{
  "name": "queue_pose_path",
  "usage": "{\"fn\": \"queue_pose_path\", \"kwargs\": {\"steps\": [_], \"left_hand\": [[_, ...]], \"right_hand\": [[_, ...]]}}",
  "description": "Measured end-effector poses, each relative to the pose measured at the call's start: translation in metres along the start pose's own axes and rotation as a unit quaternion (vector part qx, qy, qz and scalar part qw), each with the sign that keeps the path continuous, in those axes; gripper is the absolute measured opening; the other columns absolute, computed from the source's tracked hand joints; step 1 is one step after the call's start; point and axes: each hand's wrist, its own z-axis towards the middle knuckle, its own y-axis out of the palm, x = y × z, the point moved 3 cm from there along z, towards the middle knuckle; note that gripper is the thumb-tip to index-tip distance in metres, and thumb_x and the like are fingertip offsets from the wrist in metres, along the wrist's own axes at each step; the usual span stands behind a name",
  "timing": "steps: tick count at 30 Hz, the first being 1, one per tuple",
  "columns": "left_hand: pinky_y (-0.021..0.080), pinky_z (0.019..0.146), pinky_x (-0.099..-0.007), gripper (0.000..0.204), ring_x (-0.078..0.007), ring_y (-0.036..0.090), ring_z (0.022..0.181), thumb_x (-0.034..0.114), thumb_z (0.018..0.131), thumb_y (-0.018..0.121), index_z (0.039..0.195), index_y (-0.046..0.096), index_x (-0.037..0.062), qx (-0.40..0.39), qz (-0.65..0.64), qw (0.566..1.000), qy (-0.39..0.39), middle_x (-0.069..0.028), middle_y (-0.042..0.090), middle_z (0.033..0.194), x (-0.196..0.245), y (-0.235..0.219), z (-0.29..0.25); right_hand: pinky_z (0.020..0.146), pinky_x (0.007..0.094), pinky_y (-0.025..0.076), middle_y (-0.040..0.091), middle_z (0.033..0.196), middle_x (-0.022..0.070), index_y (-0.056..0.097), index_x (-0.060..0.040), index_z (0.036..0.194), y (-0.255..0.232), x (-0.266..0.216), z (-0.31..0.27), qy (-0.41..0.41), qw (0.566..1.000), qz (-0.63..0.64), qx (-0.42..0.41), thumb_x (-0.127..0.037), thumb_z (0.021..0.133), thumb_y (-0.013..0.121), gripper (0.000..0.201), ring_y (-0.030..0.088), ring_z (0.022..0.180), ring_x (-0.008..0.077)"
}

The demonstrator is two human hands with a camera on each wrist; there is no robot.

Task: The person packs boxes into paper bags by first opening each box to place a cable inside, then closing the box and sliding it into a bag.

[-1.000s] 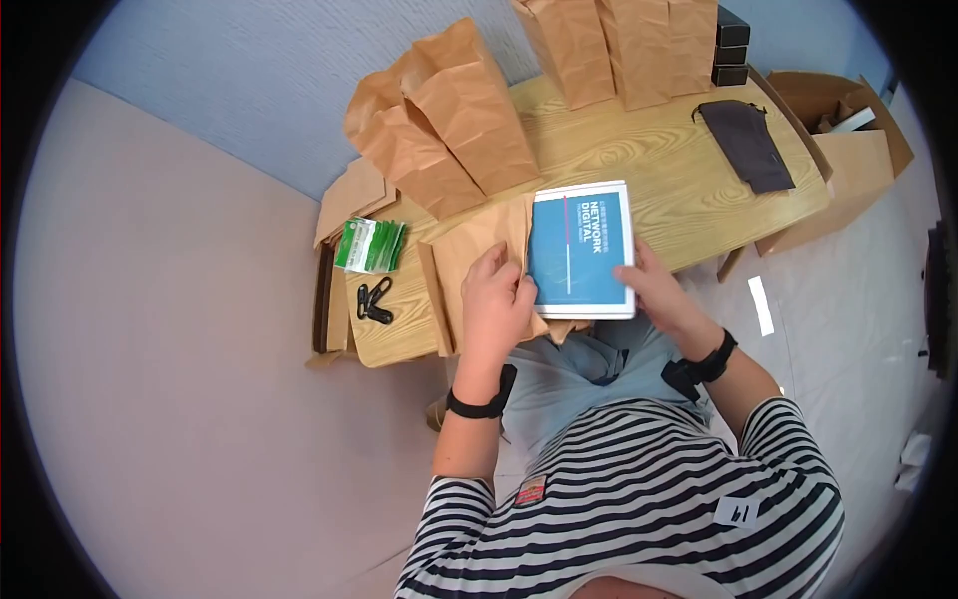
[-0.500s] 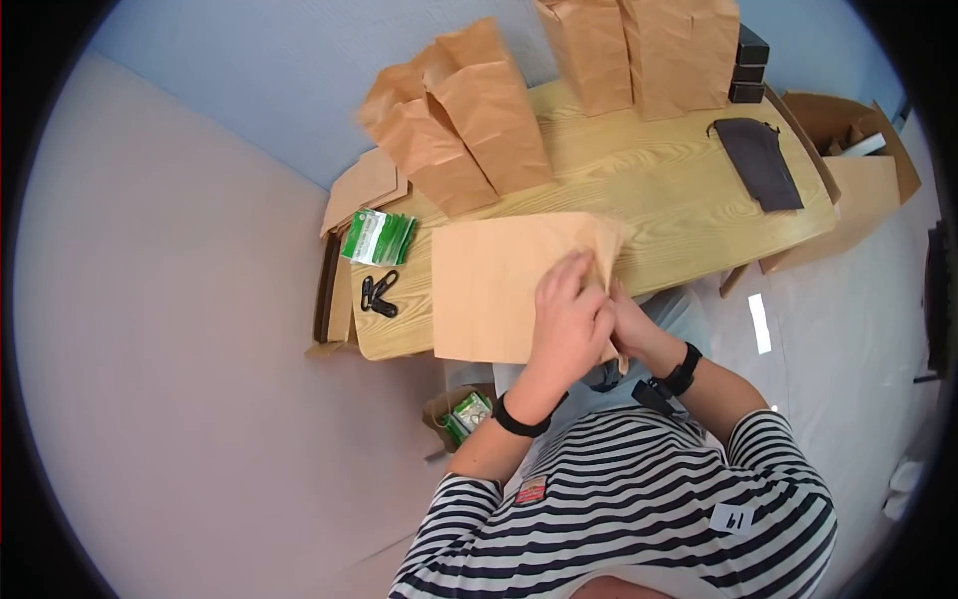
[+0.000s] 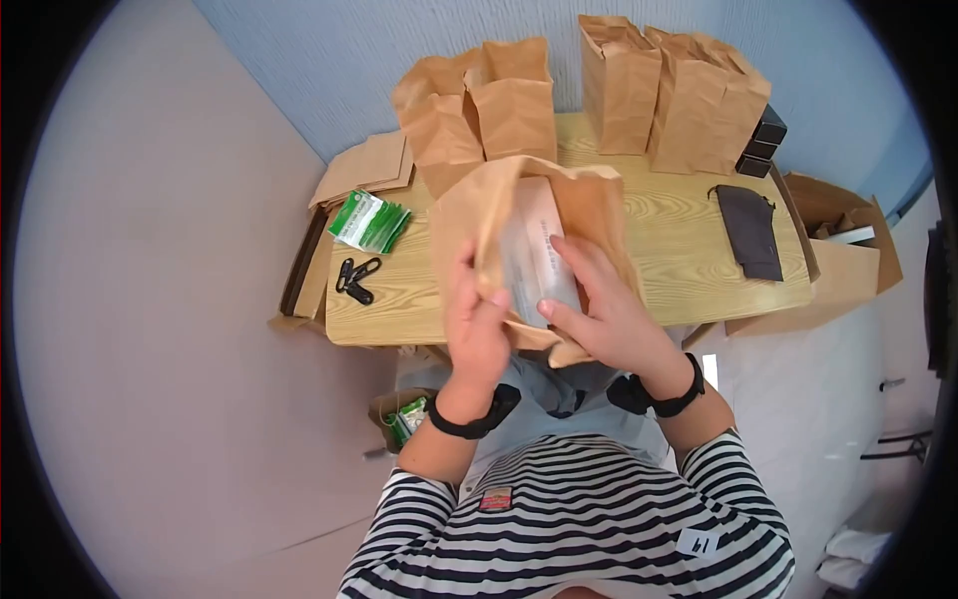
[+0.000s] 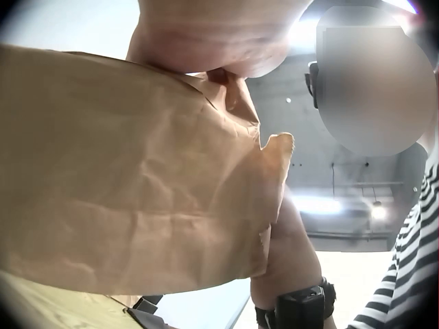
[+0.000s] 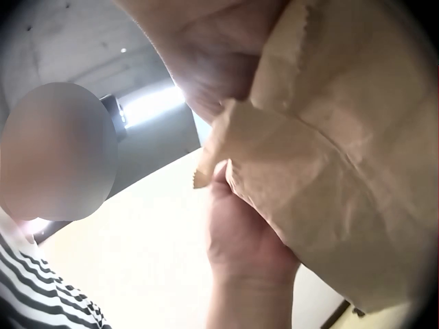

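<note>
A brown paper bag (image 3: 454, 215) is held up with its mouth facing me, over the table's front edge. Inside it a pale, flat box (image 3: 539, 225) stands partly sunk, one narrow printed side showing. My left hand (image 3: 477, 334) grips the bag's left rim, thumb at the mouth and fingers along the outer wall. In the left wrist view the bag's creased side (image 4: 137, 178) fills most of the picture. The right hand (image 3: 614, 319) reaches into the mouth, its extended forefinger and thumb touching the box. The right wrist view shows the bag's jagged rim (image 5: 206, 161) beside the left hand (image 5: 243, 236).
Several upright paper bags (image 3: 619, 90) line the wall. On the wooden table (image 3: 689, 215) lie green-white packets (image 3: 371, 222), black clip-like items (image 3: 357, 280), folded bags (image 3: 364, 170) and a dark pouch (image 3: 748, 235). Black boxes (image 3: 763, 140) stack back right, near a cardboard box (image 3: 813, 285).
The blue-covered box, first between the hands beside the bag, is now inside it. The bag has turned from lying flat to mouth-up, and the right hand has moved into its opening.
</note>
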Motion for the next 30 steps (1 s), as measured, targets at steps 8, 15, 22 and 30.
{"fn": "queue_pose_path", "kwargs": {"steps": [8, 15, 22, 30], "left_hand": [[0.047, 0.109, -0.0427, 0.044, -0.0281, 0.061, 0.123, 0.024, 0.1, 0.047, 0.14, 0.05, 0.0069, 0.201, -0.219, 0.949, -0.106, -0.0121, 0.061, 0.137, -0.001, -0.057, 0.031], [0.046, 0.109, -0.042, 0.046, -0.0274, 0.062, 0.119, 0.038, 0.108, 0.036, 0.136, 0.053, 0.0056, 0.194, -0.208, 0.957, -0.054, -0.0113, 0.065, 0.127, -0.038, -0.133, 0.027], [0.031, 0.121, -0.041, 0.065, -0.0278, 0.043, 0.145, 0.049, 0.111, 0.03, 0.158, 0.031, 0.0036, 0.199, -0.136, 0.942, -0.233, -0.0157, 0.046, 0.156, -0.106, -0.132, -0.046], [0.042, 0.113, -0.036, 0.051, -0.0244, 0.055, 0.132, 0.027, 0.11, 0.043, 0.151, 0.044, -0.0042, 0.03, 0.008, 0.957, -0.288, -0.0139, 0.057, 0.146, -0.142, -0.068, -0.091]], "right_hand": [[0.107, 0.0405, 0.045, 0.057, 0.137, 0.0179, 0.05, 0.0019, 0.143, -0.035, -0.002, -0.015, -0.183, 0.971, 0.07, 0.139, -0.023, 0.101, 0.06, 0.05, 0.054, 0.129, 0.0291], [0.11, 0.0405, 0.042, 0.051, 0.144, 0.0159, 0.033, 0.0019, 0.156, 0.069, 0.116, -0.017, 0.077, 0.985, 0.157, 0.008, -0.024, 0.097, 0.069, 0.073, 0.051, 0.133, 0.027], [0.119, 0.0405, 0.033, 0.039, 0.154, 0.0191, 0.021, 0.0013, 0.159, 0.127, 0.146, -0.015, 0.058, 0.947, 0.311, -0.05, -0.024, 0.088, 0.081, 0.097, 0.04, 0.143, 0.0305], [0.115, 0.0399, 0.038, 0.045, 0.149, 0.0178, 0.033, 0.0007, 0.153, 0.102, 0.153, -0.068, 0.072, 0.98, 0.183, -0.026, -0.018, 0.083, 0.084, 0.089, 0.046, 0.138, 0.0287]]}}
